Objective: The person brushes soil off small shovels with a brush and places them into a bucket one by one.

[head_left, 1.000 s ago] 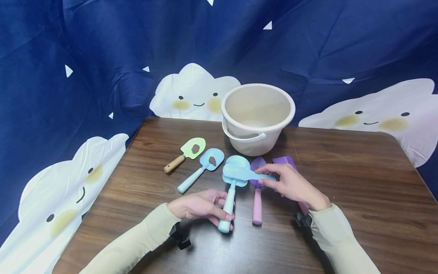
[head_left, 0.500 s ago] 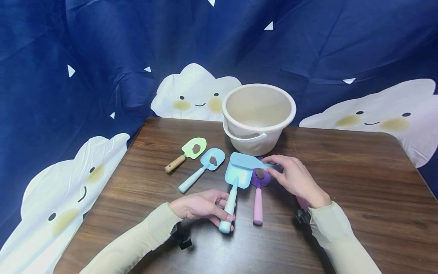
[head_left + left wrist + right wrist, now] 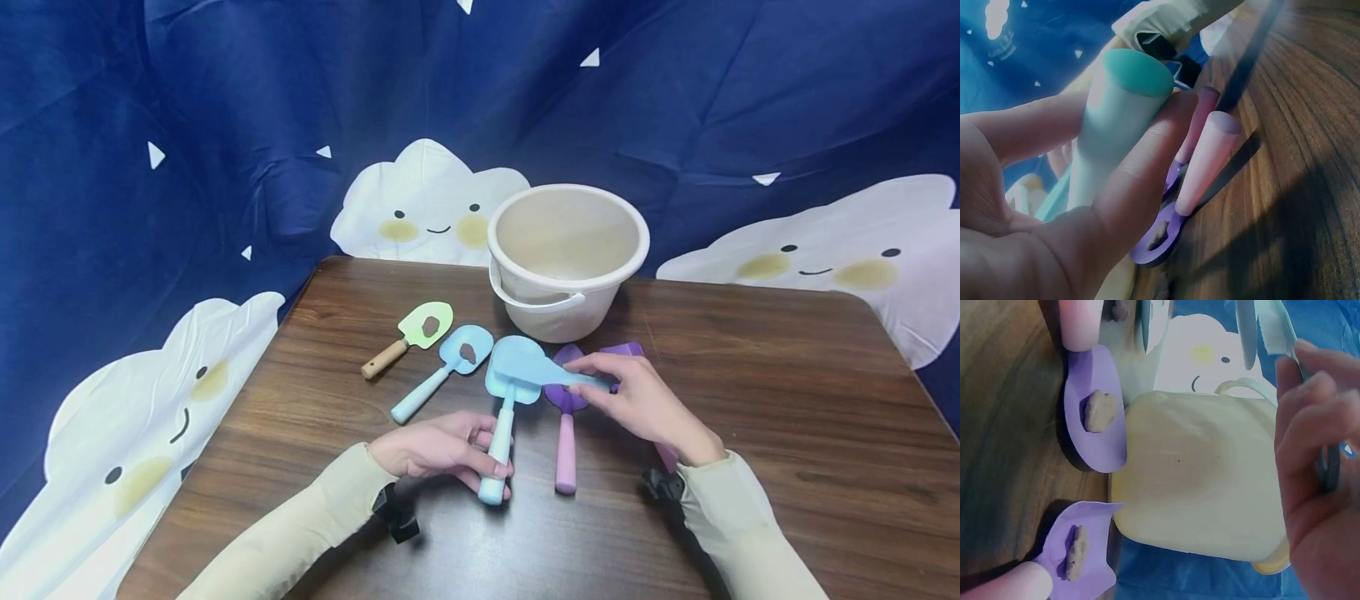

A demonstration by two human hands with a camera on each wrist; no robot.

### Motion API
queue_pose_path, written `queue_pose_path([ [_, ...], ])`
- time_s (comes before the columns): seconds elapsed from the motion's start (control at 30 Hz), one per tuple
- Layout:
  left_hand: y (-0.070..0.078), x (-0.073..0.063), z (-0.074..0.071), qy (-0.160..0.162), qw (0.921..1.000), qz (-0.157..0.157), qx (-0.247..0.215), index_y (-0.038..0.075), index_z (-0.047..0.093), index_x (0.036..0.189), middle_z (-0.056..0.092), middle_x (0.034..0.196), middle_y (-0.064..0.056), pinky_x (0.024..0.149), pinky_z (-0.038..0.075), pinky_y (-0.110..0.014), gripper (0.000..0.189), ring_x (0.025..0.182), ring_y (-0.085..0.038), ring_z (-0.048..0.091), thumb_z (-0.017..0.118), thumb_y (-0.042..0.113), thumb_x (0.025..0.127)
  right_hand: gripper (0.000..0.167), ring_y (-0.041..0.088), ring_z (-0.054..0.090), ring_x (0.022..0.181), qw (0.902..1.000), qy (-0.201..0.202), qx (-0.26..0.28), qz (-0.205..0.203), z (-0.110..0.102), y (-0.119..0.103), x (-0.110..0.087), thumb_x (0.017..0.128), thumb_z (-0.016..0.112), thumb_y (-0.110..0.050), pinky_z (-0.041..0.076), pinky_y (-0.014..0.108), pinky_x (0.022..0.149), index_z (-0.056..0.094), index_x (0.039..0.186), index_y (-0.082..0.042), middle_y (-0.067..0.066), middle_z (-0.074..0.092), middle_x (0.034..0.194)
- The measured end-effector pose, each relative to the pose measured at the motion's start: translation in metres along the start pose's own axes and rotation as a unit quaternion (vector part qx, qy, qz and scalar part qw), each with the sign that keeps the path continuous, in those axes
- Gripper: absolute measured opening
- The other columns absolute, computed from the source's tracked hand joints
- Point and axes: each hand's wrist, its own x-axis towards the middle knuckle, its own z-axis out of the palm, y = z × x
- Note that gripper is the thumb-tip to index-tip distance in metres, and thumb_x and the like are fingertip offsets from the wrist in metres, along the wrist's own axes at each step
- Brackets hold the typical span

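Note:
In the head view my left hand point(image 3: 442, 448) grips the pale handle of a light blue hand shovel point(image 3: 502, 429), blade pointing away from me. Its handle end point(image 3: 1138, 72) shows large between finger and thumb in the left wrist view. My right hand point(image 3: 637, 398) pinches the handle of a light blue brush point(image 3: 525, 367), its head lying across the shovel's blade and covering much of it. White bristles point(image 3: 1272, 331) seem to line the brush in the right wrist view. Beneath the brush's handle lies a purple trowel point(image 3: 566, 454) with a pink handle.
A cream bucket point(image 3: 566, 312) stands behind the hands. Left of them lie a green trowel point(image 3: 411, 329) and a light blue trowel point(image 3: 427, 392), each bearing a brown lump. A purple square shovel point(image 3: 1100, 569) with a lump lies partly under the right arm.
The brush went to the far right edge of the shovel's blade, then came back across it toward the left and nearer. My left hand stays almost still.

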Motion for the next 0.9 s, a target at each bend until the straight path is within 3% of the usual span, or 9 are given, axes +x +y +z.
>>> queue_pose_path([
  [0.17,0.001,0.0,-0.003,-0.002,1.0,0.003,-0.002,-0.006,0.042,0.113,0.066,0.091,-0.007,0.08,0.06,-0.04,0.03,0.081,-0.022,0.071,0.059,-0.008,0.089,0.026,0.009,0.05,0.049,0.9947,-0.063,0.058,0.056,0.002,-0.003,-0.003,0.086,0.074,-0.021,0.044,0.025,0.043,0.069,0.111,-0.024,-0.002,0.065,0.081],
  [0.27,0.001,0.0,-0.003,-0.001,1.0,0.002,-0.003,-0.006,0.041,0.114,0.066,0.091,-0.006,0.08,0.06,-0.039,0.031,0.081,-0.021,0.071,0.058,-0.009,0.089,0.025,0.009,0.049,0.044,0.9912,-0.084,0.074,0.071,0.003,-0.003,-0.003,0.087,0.073,-0.024,0.043,0.026,0.039,0.069,0.111,-0.025,0.001,0.065,0.082],
  [0.37,0.001,0.0,-0.003,-0.002,1.0,0.002,-0.003,-0.007,0.041,0.114,0.066,0.091,-0.006,0.08,0.06,-0.038,0.03,0.081,-0.021,0.071,0.058,-0.009,0.089,0.025,0.009,0.052,0.053,0.9931,-0.08,0.062,0.058,0.003,-0.003,-0.002,0.086,0.073,-0.022,0.046,0.025,0.045,0.069,0.111,-0.024,-0.003,0.066,0.085],
  [0.53,0.0,0.0,-0.002,-0.003,1.0,0.0,-0.007,-0.007,0.041,0.114,0.065,0.092,-0.008,0.08,0.06,-0.038,0.031,0.082,-0.022,0.071,0.059,-0.009,0.089,0.026,0.005,0.056,0.076,0.9995,-0.032,-0.002,-0.001,0.004,0.0,0.001,0.084,0.075,-0.015,0.049,0.022,0.067,0.071,0.109,-0.021,-0.011,0.07,0.092],
  [0.67,0.0,0.0,0.0,-0.002,1.0,0.004,-0.003,-0.004,0.044,0.111,0.066,0.091,-0.006,0.079,0.06,-0.038,0.027,0.081,-0.022,0.071,0.059,-0.009,0.089,0.027,0.002,0.059,0.076,0.9985,0.0,-0.035,-0.042,0.002,0.004,0.004,0.083,0.075,-0.012,0.051,0.021,0.069,0.071,0.109,-0.017,-0.009,0.073,0.093],
  [0.9,0.0,0.0,0.001,-0.008,0.9999,0.005,-0.005,0.001,0.047,0.107,0.065,0.092,-0.007,0.079,0.06,-0.037,0.024,0.082,-0.022,0.071,0.059,-0.009,0.089,0.026,0.013,0.067,0.09,0.9959,0.029,-0.08,-0.031,-0.005,0.005,0.007,0.087,0.072,-0.014,0.054,0.036,0.08,0.069,0.113,-0.013,-0.001,0.073,0.105],
])
